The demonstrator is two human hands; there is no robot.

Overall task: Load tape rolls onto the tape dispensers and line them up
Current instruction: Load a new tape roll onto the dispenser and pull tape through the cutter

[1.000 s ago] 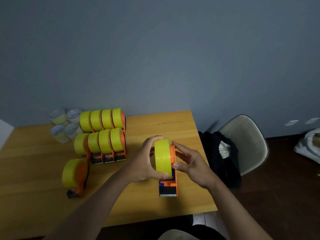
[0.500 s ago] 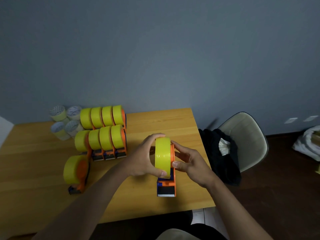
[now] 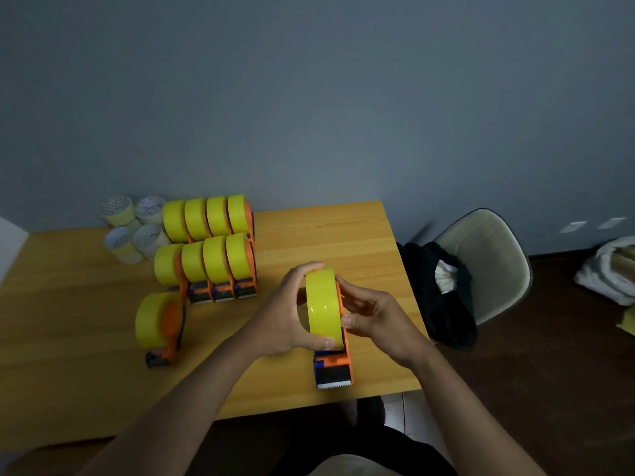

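— While both hands are staying put, what is differing?
— Hardly anything: left hand (image 3: 285, 317) is still gripping the yellow roll (image 3: 323, 305); right hand (image 3: 374, 316) is pinching its orange dispenser (image 3: 335, 367), standing near the table (image 3: 343, 235) edge.
— Counting?
— Nine loaded dispensers (image 3: 209, 245) and four pale spare rolls (image 3: 132, 226) are sitting beyond.

Head-worn, looking forward and down, close over the counter (image 3: 343, 231); wall toward 12 o'clock, chair (image 3: 488, 259) at 2 o'clock.
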